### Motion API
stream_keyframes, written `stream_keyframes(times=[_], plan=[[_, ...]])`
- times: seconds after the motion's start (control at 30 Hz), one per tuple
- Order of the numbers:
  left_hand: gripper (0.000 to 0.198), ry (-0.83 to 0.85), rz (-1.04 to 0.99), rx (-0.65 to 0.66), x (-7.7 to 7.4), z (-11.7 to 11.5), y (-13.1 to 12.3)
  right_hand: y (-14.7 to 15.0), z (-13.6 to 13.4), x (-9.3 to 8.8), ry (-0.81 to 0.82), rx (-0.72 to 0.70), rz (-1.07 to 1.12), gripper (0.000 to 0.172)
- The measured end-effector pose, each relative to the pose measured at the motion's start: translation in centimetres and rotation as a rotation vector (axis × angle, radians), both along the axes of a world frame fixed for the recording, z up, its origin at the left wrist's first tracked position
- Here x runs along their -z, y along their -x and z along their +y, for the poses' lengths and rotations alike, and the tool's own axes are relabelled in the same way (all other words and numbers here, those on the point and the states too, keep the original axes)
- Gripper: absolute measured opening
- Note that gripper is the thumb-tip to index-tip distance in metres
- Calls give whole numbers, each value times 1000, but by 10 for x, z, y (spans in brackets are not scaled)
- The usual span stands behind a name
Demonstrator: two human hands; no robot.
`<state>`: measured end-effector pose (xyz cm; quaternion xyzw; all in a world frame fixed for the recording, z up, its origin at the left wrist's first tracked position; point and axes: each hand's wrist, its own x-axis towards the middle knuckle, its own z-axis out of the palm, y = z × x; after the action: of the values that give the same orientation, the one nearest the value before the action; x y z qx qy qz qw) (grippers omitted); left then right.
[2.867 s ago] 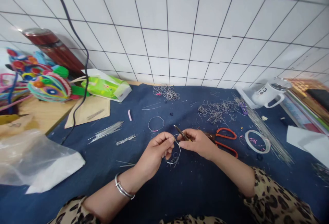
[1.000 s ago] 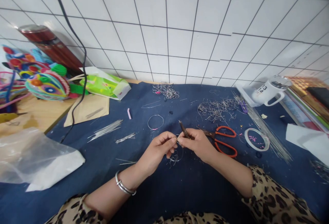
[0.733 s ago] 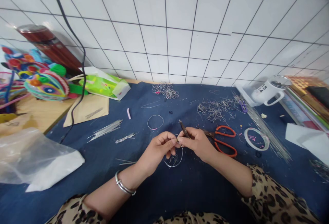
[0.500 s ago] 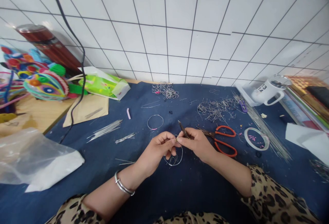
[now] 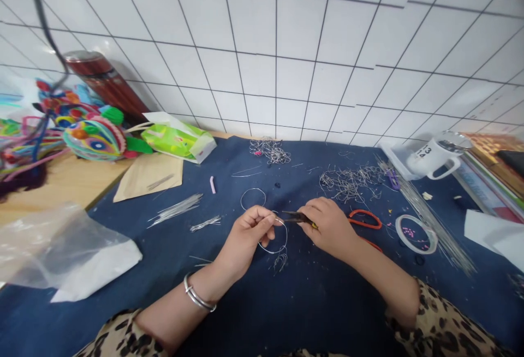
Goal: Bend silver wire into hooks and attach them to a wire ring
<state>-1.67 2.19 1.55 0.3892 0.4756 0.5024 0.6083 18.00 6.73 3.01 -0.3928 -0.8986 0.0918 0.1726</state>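
Between thumb and fingers, my left hand (image 5: 248,235) pinches a thin silver wire ring (image 5: 286,237) at its upper side. My right hand (image 5: 328,225) is closed around a pair of dark-jawed pliers (image 5: 298,217), whose tips point left, close to the pinched part of the ring. Whether the jaws touch the wire, I cannot tell. A second wire ring (image 5: 252,189) lies on the cloth just beyond my left hand. Under the held ring is a small tangle of wire (image 5: 280,261). Orange-handled scissors (image 5: 365,219) lie partly hidden behind my right hand.
Wire tangles (image 5: 351,183) lie on the blue cloth (image 5: 254,313). To the right are a round dish of pink beads (image 5: 416,234), long wires (image 5: 436,220) and a white mug (image 5: 440,155). At left are cut wires (image 5: 176,209), a plastic bag (image 5: 67,253) and a green packet (image 5: 178,140).
The pliers have swung from pointing up and away in my right hand to pointing left at the ring. My right hand has drawn apart from my left. The view has shifted slightly.
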Motion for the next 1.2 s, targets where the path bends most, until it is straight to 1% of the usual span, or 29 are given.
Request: stream_keyframes(times=[0.1, 0.27, 0.5, 0.7, 0.9, 1.2], plan=[[16, -20, 29, -30, 1, 0, 1, 3, -2, 4, -57, -7, -66, 13], [16, -48, 71, -51, 1, 0, 0, 7, -6, 9, -114, 13, -100, 14], [17, -75, 151, -38, 3, -1, -1, 8, -9, 11, -179, 52, -141, 16], [16, -102, 222, -29, 5, -2, -1, 8, -10, 14, -164, 51, -167, 17], [16, -130, 289, -27, 5, -2, -1, 8, -10, 17, -148, 48, -171, 17], [15, -161, 323, -26, 9, -2, 0, 8, -9, 21, -131, 40, -164, 16]])
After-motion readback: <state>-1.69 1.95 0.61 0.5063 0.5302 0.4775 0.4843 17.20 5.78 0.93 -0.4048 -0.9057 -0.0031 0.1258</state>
